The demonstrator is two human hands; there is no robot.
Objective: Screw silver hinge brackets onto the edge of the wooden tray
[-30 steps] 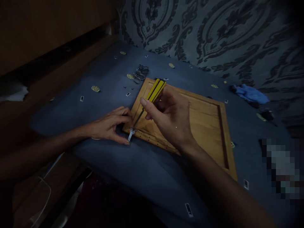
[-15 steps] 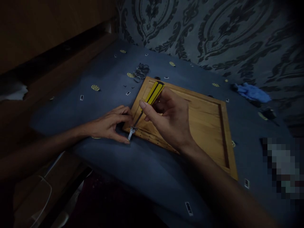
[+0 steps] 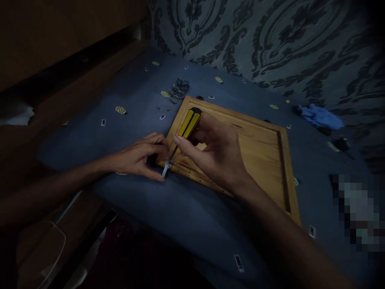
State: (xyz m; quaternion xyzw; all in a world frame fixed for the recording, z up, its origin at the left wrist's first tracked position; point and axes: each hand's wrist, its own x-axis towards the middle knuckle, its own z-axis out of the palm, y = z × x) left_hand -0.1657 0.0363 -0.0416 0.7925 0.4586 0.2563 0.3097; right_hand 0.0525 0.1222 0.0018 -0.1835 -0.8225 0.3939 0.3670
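The right hand (image 3: 221,152) grips the screwdriver (image 3: 190,123), handle now swung slightly left, tip apparently still at the metal fitting (image 3: 165,169) on the wooden panel's (image 3: 258,160) near-left corner; turning looks under way. Left hand (image 3: 140,157) curls alongside, its grip unclear.

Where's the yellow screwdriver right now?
In the head view, just left of centre: the right hand holds the screwdriver slanted over the wooden panel, its tip at the metal piece by the panel's near-left corner.
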